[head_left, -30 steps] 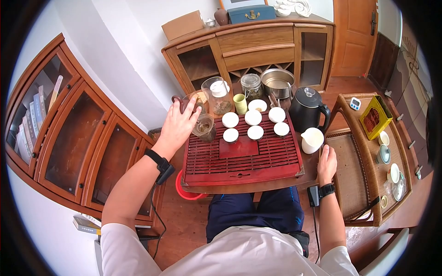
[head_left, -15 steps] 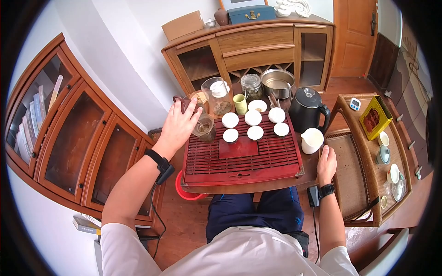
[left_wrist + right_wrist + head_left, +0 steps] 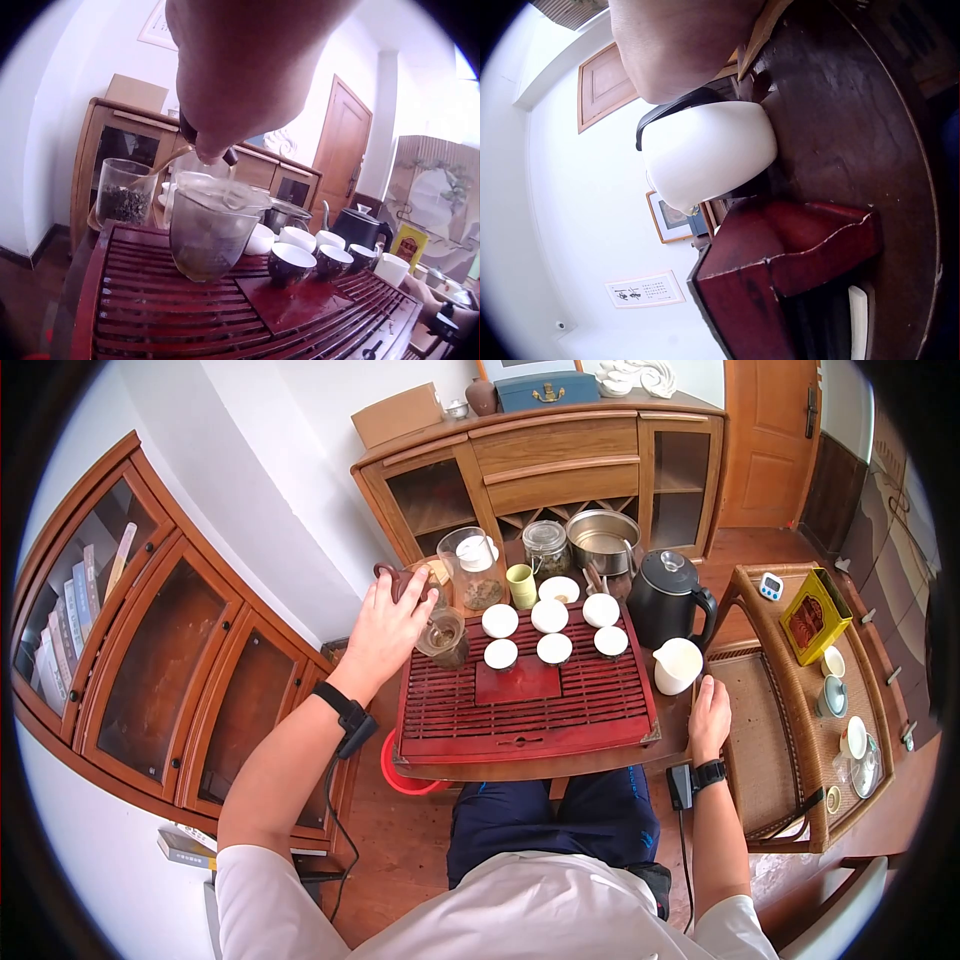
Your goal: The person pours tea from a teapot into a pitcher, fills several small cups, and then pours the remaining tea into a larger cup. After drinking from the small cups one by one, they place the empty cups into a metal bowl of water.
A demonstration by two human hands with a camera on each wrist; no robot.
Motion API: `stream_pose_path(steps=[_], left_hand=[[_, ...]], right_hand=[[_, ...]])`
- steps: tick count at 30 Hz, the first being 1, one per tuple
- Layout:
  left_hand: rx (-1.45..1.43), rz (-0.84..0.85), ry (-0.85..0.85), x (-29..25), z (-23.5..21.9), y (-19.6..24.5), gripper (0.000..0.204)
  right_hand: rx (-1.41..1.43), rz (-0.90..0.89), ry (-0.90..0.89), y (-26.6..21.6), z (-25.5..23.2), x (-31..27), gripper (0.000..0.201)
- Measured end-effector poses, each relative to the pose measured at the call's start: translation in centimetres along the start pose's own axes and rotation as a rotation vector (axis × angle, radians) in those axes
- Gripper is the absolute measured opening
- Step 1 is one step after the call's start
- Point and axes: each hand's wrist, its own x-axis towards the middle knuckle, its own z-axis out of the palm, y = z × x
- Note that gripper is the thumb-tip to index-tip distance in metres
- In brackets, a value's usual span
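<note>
My left hand (image 3: 385, 628) grips a small dark brown teapot (image 3: 408, 584), its fingers spread over the top. In the left wrist view the teapot's spout (image 3: 231, 157) points down over a strainer (image 3: 214, 189), with a thin stream of liquid below it. That strainer sits on a glass pitcher (image 3: 210, 244), which has some brownish liquid in the bottom and stands at the tray's left side. My right hand (image 3: 710, 712) rests at the table's right edge with relaxed fingers, holding nothing. Close to it stands a white pitcher (image 3: 679, 665).
Several small cups (image 3: 554, 648), white inside, stand on the slatted red tea tray (image 3: 600, 722). Behind are a black kettle (image 3: 668, 595), a metal pot (image 3: 604, 538), a lidded glass jar (image 3: 545, 545) and a green cup (image 3: 521, 586). A wicker cart (image 3: 765, 730) stands right; a red basin (image 3: 412, 784) sits below.
The left hand stays over the glass pitcher with the teapot; its forearm has shifted very slightly left. The right hand and the cups have not moved.
</note>
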Motion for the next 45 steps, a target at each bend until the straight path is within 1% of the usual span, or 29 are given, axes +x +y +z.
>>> stream_pose_path(steps=[3,5,8,15,29,45], left_hand=[[0.007,0.002,-0.003,0.05,-0.11,-0.11,0.046],[0.084,0.012,0.042,0.15,-0.36,-0.17,0.044],[0.054,0.005,0.058,0.20,-0.59,-0.21,0.044],[0.056,0.007,0.058,0.31,-0.79,-0.29,0.046],[0.072,0.022,0.002,0.50,-0.68,0.22,0.048],[0.067,0.009,0.013,0.61,-0.57,0.36,0.047]], right_hand=[[0.000,0.010,-0.002,-0.17,-0.10,-0.06,0.052],[0.001,0.018,-0.004,-0.17,-0.09,-0.05,0.051],[0.000,0.008,-0.004,0.00,0.00,0.01,0.051],[-0.010,0.008,-0.001,0.01,0.03,0.03,0.052],[-0.002,0.018,-0.003,0.11,0.08,0.00,0.053],[-0.013,0.004,0.010,0.05,0.12,0.01,0.052]])
